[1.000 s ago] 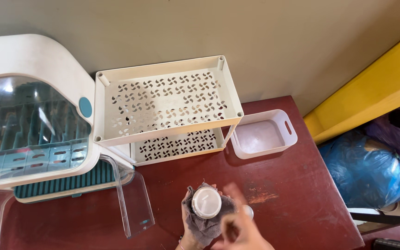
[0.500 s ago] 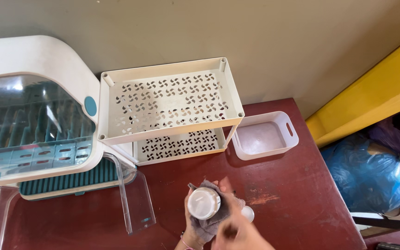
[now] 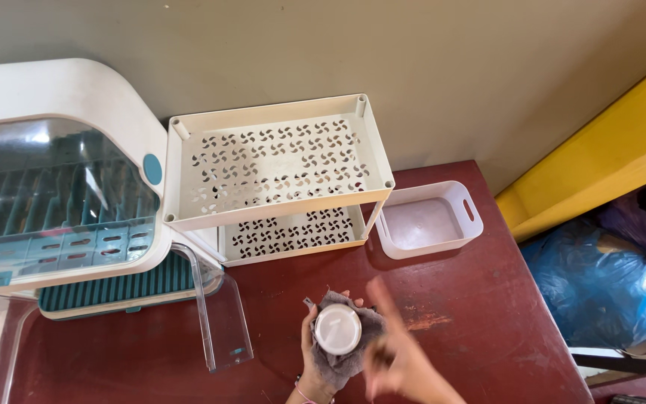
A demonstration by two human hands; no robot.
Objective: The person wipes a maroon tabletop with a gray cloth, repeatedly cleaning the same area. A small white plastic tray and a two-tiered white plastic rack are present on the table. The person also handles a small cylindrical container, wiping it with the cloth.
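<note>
My left hand (image 3: 312,366) holds a small white round jar (image 3: 336,329) wrapped in a grey cloth (image 3: 338,357), seen from above at the bottom middle of the dark red table (image 3: 480,314). My right hand (image 3: 401,359) is blurred just to the right of the jar, fingers pointing up and spread, touching the cloth's right side. Whether it grips the cloth is unclear.
A cream two-tier perforated rack (image 3: 274,168) stands against the wall. Left of it is a white and teal dish drainer (image 3: 54,194) with a clear cover and a clear spout (image 3: 222,322). A small white handled basket (image 3: 428,221) sits right of the rack. Blue bags (image 3: 600,284) lie beyond the table's right edge.
My right hand has shifted to the right side of the jar, covering the small white lid that lay on the table. The jar and cloth stayed in my left hand.
</note>
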